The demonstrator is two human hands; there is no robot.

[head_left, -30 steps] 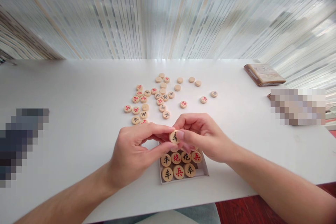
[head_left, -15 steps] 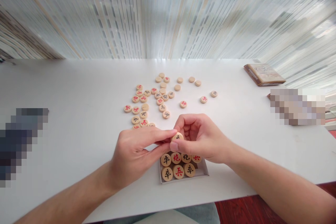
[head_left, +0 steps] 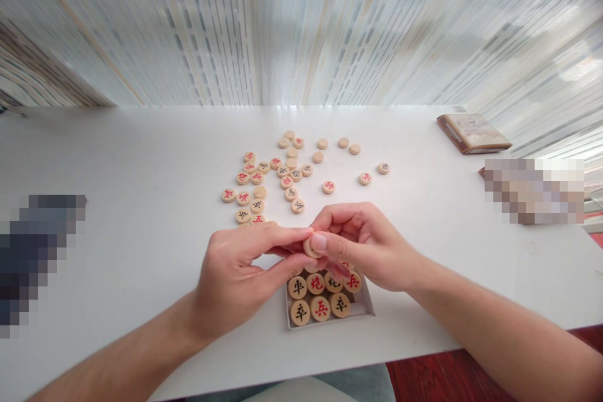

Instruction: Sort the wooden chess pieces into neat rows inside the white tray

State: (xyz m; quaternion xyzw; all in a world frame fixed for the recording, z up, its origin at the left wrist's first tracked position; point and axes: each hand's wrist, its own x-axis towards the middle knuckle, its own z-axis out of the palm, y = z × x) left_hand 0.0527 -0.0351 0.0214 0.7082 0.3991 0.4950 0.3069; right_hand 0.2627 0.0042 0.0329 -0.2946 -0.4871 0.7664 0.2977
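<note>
The left hand [head_left: 249, 270] pinches a round piece [head_left: 309, 247] between thumb and fingers, the grip narrow. The right hand [head_left: 372, 245] has its thumb on the same piece, its other fingers curled; its fingertips are partly hidden. The piece is above the far side of the box [head_left: 365, 309], near the tabletop's [head_left: 141, 169] front edge. In the box, the front row holds black, red and black discs [head_left: 320, 309], with a gap at its front right corner; the next row holds four, and those behind are partly covered. Both forearms slant inward from the front edge, backs of the hands up.
</note>
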